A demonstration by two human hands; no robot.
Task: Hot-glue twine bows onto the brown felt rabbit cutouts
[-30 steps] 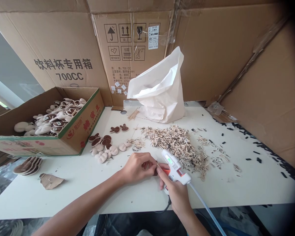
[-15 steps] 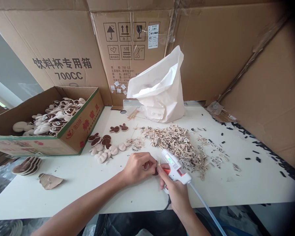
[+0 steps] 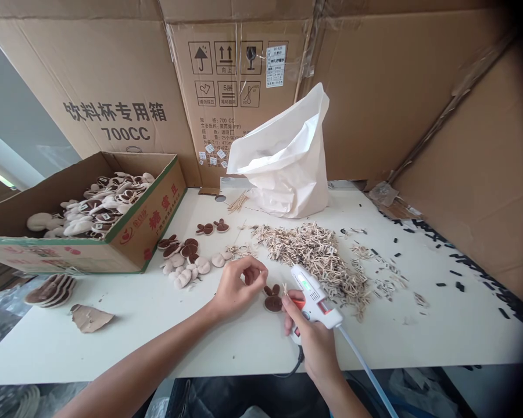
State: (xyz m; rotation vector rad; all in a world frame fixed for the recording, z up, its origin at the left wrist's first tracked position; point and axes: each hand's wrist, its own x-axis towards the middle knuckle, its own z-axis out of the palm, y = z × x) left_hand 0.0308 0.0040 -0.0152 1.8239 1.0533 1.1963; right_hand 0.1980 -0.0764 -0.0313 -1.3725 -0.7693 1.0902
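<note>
My right hand is wrapped round a white glue gun with a lit green display, and a small pale piece stands between its thumb and finger. Beside those fingertips a brown bunny-shaped piece lies on the table. My left hand is raised just left of that piece, thumb and forefinger pressed together; anything between them is too small to make out. Behind the hands is a heap of short pale loops. Brown and cream pieces lie to the left.
An open carton of plush pieces stands at the left, with a brown stack and a torn cardboard scrap in front. A white bag stands at the back. Black bits are scattered at the right. Cardboard walls surround the table.
My left hand has moved up and left, off the brown bunny-shaped piece, which now shows on the table. My right hand still holds the glue gun. The view has shifted slightly.
</note>
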